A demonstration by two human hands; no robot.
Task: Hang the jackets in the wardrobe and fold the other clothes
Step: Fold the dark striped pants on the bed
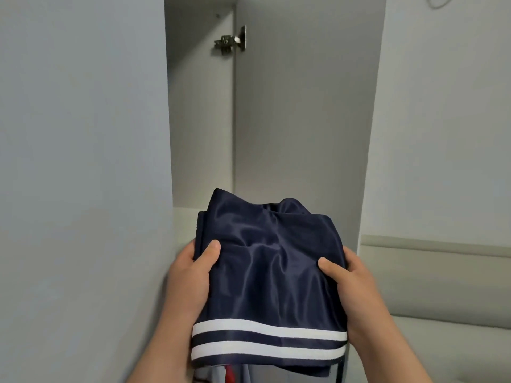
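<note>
no legible text or labels anywhere

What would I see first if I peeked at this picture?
The folded shiny navy garment with two white stripes sits low in the middle, gripped at its sides by the left hand and right hand. Above it, a small metal hinge stands out inside the open pale grey wardrobe.

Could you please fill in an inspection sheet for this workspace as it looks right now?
Surface: pale wardrobe shelf, only a strip visible.
Job's things: folded navy garment with two white stripes, held in front of the shelf.
Clutter: grey and red fabric below the garment.
Hands: left hand and right hand grip the garment's sides, thumbs on top.
Cables: thin pale cord at top right.
Surroundings: metal door hinge; padded panel at right.
</note>
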